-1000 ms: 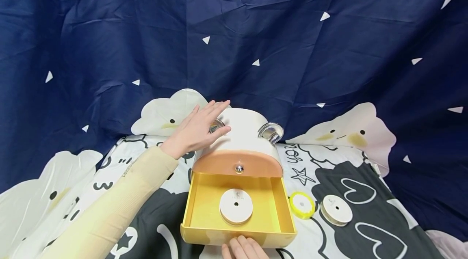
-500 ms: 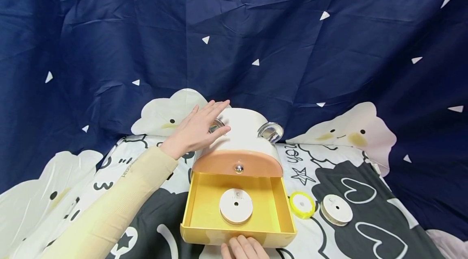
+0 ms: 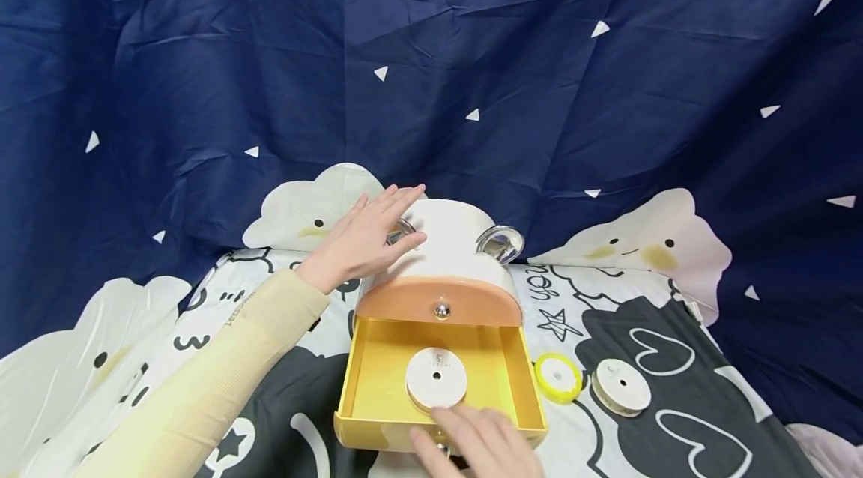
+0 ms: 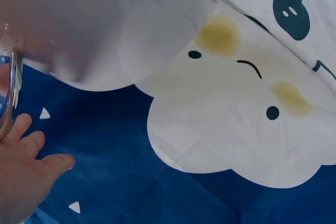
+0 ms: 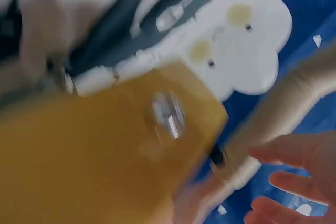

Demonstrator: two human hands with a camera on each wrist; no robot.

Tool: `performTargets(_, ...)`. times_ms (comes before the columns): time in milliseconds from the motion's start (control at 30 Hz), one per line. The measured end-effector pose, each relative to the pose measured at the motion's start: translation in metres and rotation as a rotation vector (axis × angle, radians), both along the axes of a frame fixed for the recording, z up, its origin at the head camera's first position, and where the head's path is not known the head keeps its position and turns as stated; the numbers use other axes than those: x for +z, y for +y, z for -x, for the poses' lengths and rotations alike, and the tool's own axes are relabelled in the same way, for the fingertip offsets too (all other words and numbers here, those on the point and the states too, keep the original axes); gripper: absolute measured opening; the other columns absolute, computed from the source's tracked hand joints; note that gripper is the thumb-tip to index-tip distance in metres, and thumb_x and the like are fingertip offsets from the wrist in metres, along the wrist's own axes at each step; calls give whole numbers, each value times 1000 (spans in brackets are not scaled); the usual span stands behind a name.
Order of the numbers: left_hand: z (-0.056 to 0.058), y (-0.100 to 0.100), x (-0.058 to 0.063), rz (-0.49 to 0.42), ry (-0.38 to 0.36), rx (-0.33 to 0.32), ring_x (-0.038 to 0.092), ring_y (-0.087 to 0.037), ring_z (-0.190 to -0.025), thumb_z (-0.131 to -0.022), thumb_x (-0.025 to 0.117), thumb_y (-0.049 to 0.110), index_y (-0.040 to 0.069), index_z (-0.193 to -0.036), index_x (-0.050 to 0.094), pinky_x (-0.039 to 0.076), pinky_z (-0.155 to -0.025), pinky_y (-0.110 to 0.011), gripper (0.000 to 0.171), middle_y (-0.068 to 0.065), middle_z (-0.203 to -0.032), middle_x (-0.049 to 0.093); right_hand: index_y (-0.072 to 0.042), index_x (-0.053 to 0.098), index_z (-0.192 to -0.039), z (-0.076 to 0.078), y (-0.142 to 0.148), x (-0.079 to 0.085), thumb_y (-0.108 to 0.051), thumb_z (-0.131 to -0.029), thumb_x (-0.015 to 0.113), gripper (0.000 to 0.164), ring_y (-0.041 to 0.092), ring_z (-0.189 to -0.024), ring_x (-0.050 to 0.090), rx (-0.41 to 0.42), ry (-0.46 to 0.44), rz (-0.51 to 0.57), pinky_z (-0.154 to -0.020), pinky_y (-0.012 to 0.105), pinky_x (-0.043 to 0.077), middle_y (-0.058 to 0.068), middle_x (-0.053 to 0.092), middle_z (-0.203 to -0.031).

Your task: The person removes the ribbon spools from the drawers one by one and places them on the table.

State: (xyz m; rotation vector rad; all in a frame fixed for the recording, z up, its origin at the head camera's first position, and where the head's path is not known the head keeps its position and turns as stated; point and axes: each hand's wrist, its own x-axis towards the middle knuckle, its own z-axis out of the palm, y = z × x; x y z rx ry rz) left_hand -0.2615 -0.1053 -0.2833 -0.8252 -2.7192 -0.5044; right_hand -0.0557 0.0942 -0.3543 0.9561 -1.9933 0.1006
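A small chest of drawers has a white rounded body, an orange upper front and silver ear-like trims. My left hand rests at its top left with the fingers spread, beside the left trim. The yellow lower drawer is pulled out and holds a white ribbon spool, lying flat. My right hand hovers at the drawer's front edge, its fingertips overlapping the rim and nothing in its grasp. The right wrist view shows the drawer's round metal knob, apart from the right fingers.
Right of the drawer lie a yellow-edged spool and another white spool, on a black and white patterned cloth. A navy curtain with white triangles and cloud shapes hangs behind.
My right hand has come up and to the right from under the drawer's front, and its knob now shows. The left hand, the drawer and the spools have not moved.
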Motion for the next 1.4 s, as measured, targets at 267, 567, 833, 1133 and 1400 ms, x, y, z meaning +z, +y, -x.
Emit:
performTargets(267,0,-1,0,3,3,3,21,-20,-148,-93,42,58,31,-152,19,12,-120,-53,69,3,-156,30,-17,68,-102,39,5,53,-16,-76,73,26,18,-92,62,119,-114,41,-76,31,49,1,65,-103)
performTargets(567,0,-1,-1,6,0,-1,21,-19,-148,-93,41,59,32,-152,18,13,-121,-52,69,8,-156,28,-20,68,-100,65,-5,50,-18,-60,85,44,13,-93,60,39,-373,-114,-72,26,49,-6,61,-99)
performTargets(833,0,-2,-1,3,3,-2,20,-18,-148,-93,41,60,33,-152,17,13,-121,-52,68,9,-156,28,-19,66,-110,74,-12,44,-16,-66,80,45,12,-82,57,4,-700,-216,-69,24,49,-4,61,-106)
performTargets(1133,1,-2,0,-6,-8,-9,19,-19,-149,-93,42,59,32,-152,18,12,-121,-52,68,8,-157,27,-18,62,-117,89,-14,39,-14,-64,80,56,14,-92,55,-67,-942,-341,-67,25,49,0,59,-110)
performTargets(1400,1,-1,0,-3,-6,-4,20,-18,-149,-93,42,59,32,-152,18,12,-121,-51,69,8,-157,27,-19,59,-121,98,-16,31,-18,-62,82,64,18,-91,54,-78,-1003,-441,-63,28,48,2,58,-113)
